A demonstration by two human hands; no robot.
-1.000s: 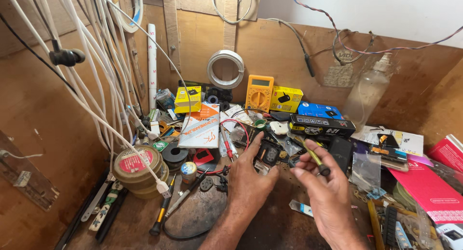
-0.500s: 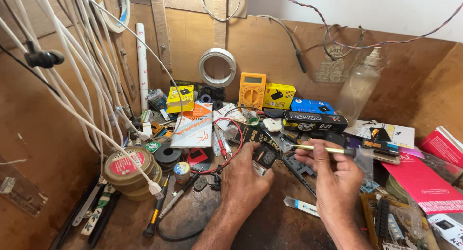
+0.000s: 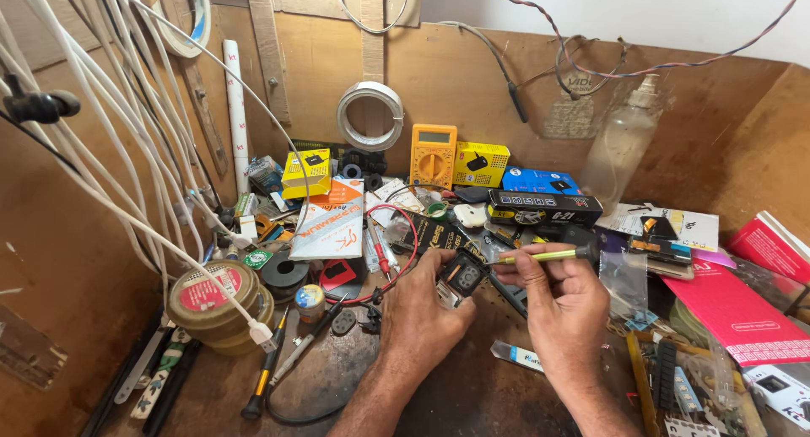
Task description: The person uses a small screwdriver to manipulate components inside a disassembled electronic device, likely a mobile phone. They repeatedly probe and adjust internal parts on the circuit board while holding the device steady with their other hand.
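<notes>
While wooden workbench [image 3: 472, 386] lies crowded edge to edge, only bare patch sits near front, below hands. One clear plastic bottle [image 3: 620, 146] upright at back wall. Bundle of white cables [image 3: 101, 125] hanging left. One wire coil [image 3: 369, 115] on wall. One yellow multimeter [image 3: 433, 155], two yellow boxes [image 3: 306, 172], one blue box [image 3: 538, 181]. Left hand [image 3: 422, 315] fingers closed around small black part [image 3: 462, 275], held mid-bench. Right hand [image 3: 564, 295] pinching one yellow-handled screwdriver [image 3: 540, 255], lying level, just beside part.
</notes>
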